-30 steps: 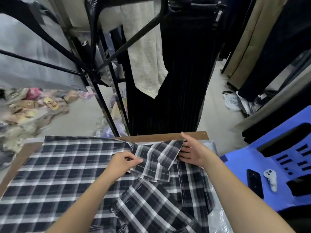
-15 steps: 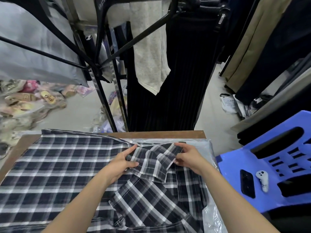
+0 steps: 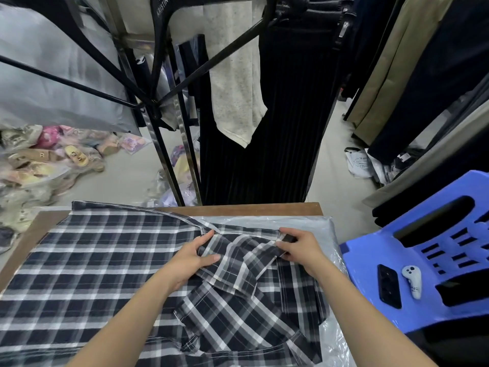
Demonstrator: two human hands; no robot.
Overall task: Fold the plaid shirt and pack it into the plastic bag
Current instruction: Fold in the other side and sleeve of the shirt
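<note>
A black, grey and white plaid shirt [image 3: 92, 263] lies spread over a brown wooden table [image 3: 251, 209]. Its right part is bunched up, with a folded sleeve or collar piece at the centre. My left hand [image 3: 191, 256] pinches the left side of that folded piece. My right hand [image 3: 300, 247] grips its right end near the shirt's far edge. A clear plastic bag [image 3: 315, 225] lies flat under the shirt's right side, showing along the table's right and far edges.
A blue plastic stool [image 3: 428, 250] stands to the right, holding a black phone [image 3: 388, 286] and a small white controller [image 3: 412, 280]. A black clothes rack [image 3: 169, 102] with hanging garments stands beyond the table. Bagged sandals [image 3: 47, 157] lie on the floor at left.
Both hands have shifted on the bunched plaid piece. The right hand moved from lying flat on it to gripping its right end, and more of the plastic bag shows at the far edge.
</note>
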